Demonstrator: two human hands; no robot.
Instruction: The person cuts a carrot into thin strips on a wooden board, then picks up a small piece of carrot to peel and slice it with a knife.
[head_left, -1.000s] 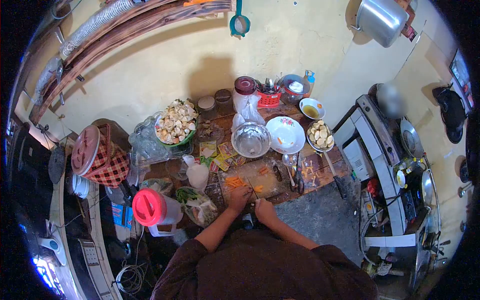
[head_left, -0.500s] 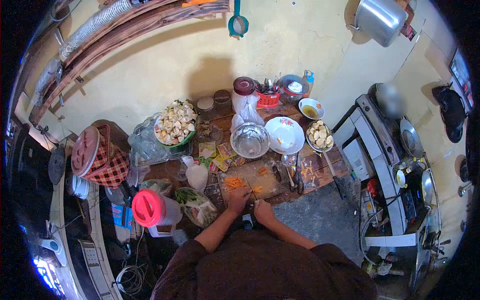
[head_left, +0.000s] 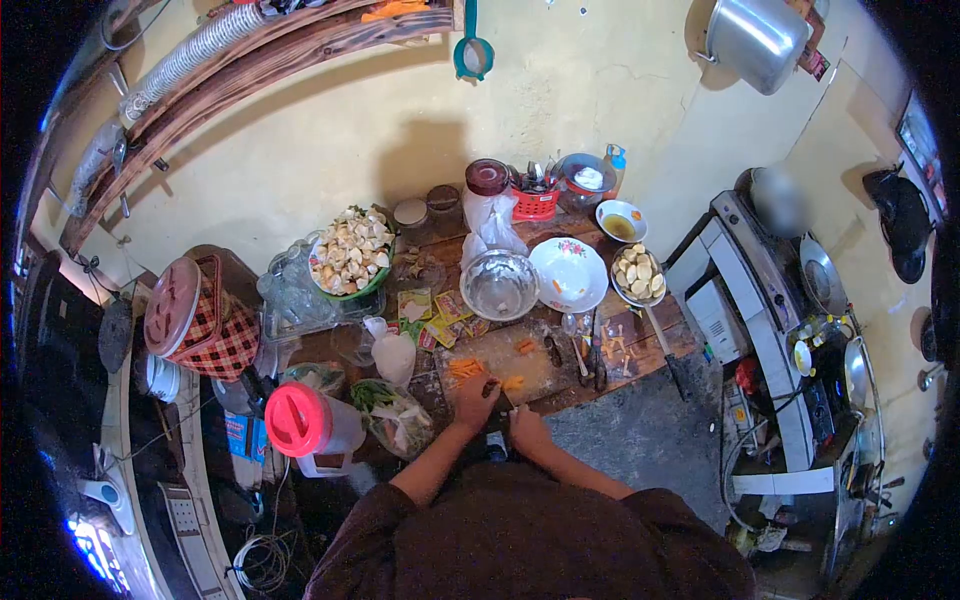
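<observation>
At the front edge of a wooden cutting board (head_left: 530,362), my right hand (head_left: 527,430) is closed round a knife (head_left: 506,398), whose thin blade points up towards the board. Just left of the blade, my left hand (head_left: 476,402) rests on the board with its fingers curled; whatever lies under them is hidden. Cut orange strips, apparently carrot (head_left: 466,368), lie beyond the left fingers. More orange pieces (head_left: 513,382) sit beside the knife, and a small orange heap (head_left: 525,346) lies farther back.
Behind the board stand a metal bowl (head_left: 500,284), a flowered white bowl (head_left: 568,262) and a pan of pale slices (head_left: 637,275). Left are a heaped bowl (head_left: 352,250), a plastic bag of vegetables (head_left: 398,420) and a pink-lidded jug (head_left: 300,420). A stove (head_left: 760,250) stands right.
The knife and both hands shift only slightly at the board's front edge. The orange pieces beside the blade look slightly rearranged. The surrounding dishes stay put.
</observation>
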